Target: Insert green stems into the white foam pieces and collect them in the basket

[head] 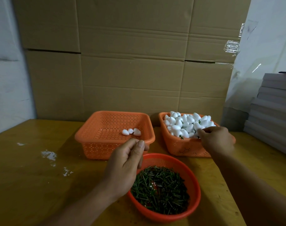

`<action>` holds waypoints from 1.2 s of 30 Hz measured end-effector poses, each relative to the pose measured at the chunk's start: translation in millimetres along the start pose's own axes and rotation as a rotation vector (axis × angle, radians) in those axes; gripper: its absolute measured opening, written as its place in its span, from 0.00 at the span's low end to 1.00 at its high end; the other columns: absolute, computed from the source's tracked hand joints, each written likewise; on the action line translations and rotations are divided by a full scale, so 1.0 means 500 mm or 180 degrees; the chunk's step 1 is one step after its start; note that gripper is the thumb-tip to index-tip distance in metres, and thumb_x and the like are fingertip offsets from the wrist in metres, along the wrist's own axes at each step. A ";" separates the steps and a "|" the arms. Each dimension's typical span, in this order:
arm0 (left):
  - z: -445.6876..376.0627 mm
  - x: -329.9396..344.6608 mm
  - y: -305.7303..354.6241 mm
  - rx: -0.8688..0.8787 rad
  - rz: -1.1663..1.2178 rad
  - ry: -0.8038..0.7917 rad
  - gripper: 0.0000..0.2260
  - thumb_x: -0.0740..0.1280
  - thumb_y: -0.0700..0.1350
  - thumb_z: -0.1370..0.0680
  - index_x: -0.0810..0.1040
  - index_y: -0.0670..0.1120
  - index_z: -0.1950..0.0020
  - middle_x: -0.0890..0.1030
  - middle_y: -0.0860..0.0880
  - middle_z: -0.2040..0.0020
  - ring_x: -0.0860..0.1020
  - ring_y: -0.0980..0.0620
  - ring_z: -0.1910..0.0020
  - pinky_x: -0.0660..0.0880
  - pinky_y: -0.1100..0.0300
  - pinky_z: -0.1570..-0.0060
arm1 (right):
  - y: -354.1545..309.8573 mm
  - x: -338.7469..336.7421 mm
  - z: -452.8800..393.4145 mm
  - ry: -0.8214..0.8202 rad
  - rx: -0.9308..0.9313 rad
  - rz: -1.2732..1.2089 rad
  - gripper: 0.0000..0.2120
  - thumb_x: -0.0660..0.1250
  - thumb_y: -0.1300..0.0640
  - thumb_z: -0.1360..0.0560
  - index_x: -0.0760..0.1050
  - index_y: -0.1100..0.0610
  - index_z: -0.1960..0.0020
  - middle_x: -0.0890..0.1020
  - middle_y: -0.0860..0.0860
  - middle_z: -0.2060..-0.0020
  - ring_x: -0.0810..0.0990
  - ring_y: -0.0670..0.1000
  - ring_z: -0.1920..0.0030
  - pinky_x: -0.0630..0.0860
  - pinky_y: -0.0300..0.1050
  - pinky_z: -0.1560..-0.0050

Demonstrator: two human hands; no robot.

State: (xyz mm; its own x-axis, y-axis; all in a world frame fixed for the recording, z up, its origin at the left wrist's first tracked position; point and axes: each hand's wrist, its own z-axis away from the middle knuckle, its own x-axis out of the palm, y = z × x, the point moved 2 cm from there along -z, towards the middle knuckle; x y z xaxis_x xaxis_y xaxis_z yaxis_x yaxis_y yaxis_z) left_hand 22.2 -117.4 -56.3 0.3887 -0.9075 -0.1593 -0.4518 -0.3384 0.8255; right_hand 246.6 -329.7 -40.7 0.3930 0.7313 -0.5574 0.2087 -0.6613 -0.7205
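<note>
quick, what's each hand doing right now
Left hand: fingers curled, thumb pinched to fingertips above the round basket of green stems; whether it holds anything cannot be told.
Right hand: pinching a white foam piece.

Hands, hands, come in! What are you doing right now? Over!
Left hand above the stems bowl, fingertips pinched. Right hand reaching into the full foam basket. Three foam pieces in the other basket. Nothing blocking.

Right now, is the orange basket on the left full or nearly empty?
Nearly empty: the left basket holds just three white foam pieces on its bare bottom.
</note>
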 end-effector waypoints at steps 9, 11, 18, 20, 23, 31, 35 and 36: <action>0.001 0.004 -0.004 0.0007 0.0000 -0.0124 0.15 0.58 0.61 0.21 0.80 0.55 0.54 0.71 0.53 0.70 0.69 0.59 0.72 0.68 0.65 0.70 | -0.012 -0.004 -0.003 -0.0111 0.0109 0.0286 0.07 0.73 0.44 0.29 0.83 0.47 0.60 0.82 0.47 0.65 0.79 0.50 0.63 0.69 0.41 0.65; 0.002 0.004 -0.002 0.0041 -0.0014 -0.0143 0.15 0.57 0.61 0.21 0.79 0.54 0.54 0.71 0.53 0.71 0.69 0.60 0.72 0.68 0.65 0.71 | -0.011 -0.005 -0.002 -0.0123 0.0060 0.0193 0.07 0.73 0.44 0.28 0.82 0.47 0.61 0.82 0.47 0.66 0.79 0.50 0.63 0.70 0.42 0.65; 0.002 0.005 -0.002 0.0009 -0.0006 -0.0117 0.14 0.58 0.56 0.19 0.79 0.53 0.56 0.71 0.53 0.71 0.68 0.58 0.73 0.66 0.66 0.71 | -0.016 -0.027 0.031 -0.0040 -0.0074 -0.0657 0.10 0.67 0.59 0.28 0.79 0.56 0.67 0.81 0.56 0.71 0.79 0.56 0.69 0.77 0.55 0.67; 0.002 0.004 -0.001 0.0019 -0.0038 -0.0091 0.14 0.58 0.56 0.20 0.79 0.52 0.57 0.70 0.53 0.72 0.68 0.57 0.73 0.65 0.65 0.71 | -0.026 -0.038 0.053 -0.0004 -0.0127 -0.1085 0.10 0.67 0.61 0.28 0.79 0.59 0.68 0.79 0.62 0.70 0.73 0.54 0.71 0.70 0.50 0.68; 0.003 0.002 -0.001 0.0020 -0.0061 -0.0092 0.15 0.60 0.55 0.20 0.76 0.50 0.62 0.67 0.54 0.75 0.64 0.57 0.76 0.62 0.62 0.74 | -0.054 -0.053 0.105 -0.0135 -0.0171 -0.1573 0.12 0.66 0.61 0.25 0.82 0.50 0.64 0.80 0.53 0.73 0.72 0.46 0.75 0.68 0.44 0.73; -0.016 -0.022 0.015 0.0077 -0.0310 0.0218 0.13 0.65 0.49 0.20 0.73 0.45 0.63 0.75 0.56 0.74 0.64 0.63 0.74 0.65 0.69 0.73 | -0.108 -0.072 0.232 -0.0977 -0.0949 -0.1813 0.18 0.61 0.66 0.23 0.83 0.47 0.57 0.80 0.51 0.71 0.73 0.44 0.74 0.68 0.37 0.75; -0.062 -0.060 0.015 -0.0151 -0.0572 0.0332 0.12 0.64 0.43 0.17 0.74 0.47 0.61 0.82 0.56 0.69 0.66 0.60 0.73 0.69 0.62 0.72 | -0.115 -0.056 0.266 -0.1583 -0.1289 -0.1519 0.19 0.61 0.67 0.23 0.84 0.48 0.57 0.80 0.53 0.72 0.72 0.45 0.75 0.67 0.40 0.74; -0.080 -0.070 0.008 -0.0268 -0.0736 0.0303 0.12 0.62 0.44 0.16 0.74 0.46 0.60 0.79 0.55 0.74 0.69 0.54 0.74 0.69 0.57 0.72 | -0.116 -0.052 0.272 -0.1691 -0.1385 -0.1372 0.18 0.61 0.67 0.23 0.84 0.48 0.56 0.80 0.54 0.72 0.71 0.44 0.76 0.66 0.41 0.74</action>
State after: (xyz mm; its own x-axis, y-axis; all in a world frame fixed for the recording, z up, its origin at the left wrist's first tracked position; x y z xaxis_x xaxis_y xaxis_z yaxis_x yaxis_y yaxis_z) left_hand 38.7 -77.1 -25.6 0.5494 -0.7796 -0.3005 -0.2754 -0.5086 0.8158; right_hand 102.4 -287.5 -40.7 -0.2565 0.8458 -0.4678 0.6174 -0.2290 -0.7526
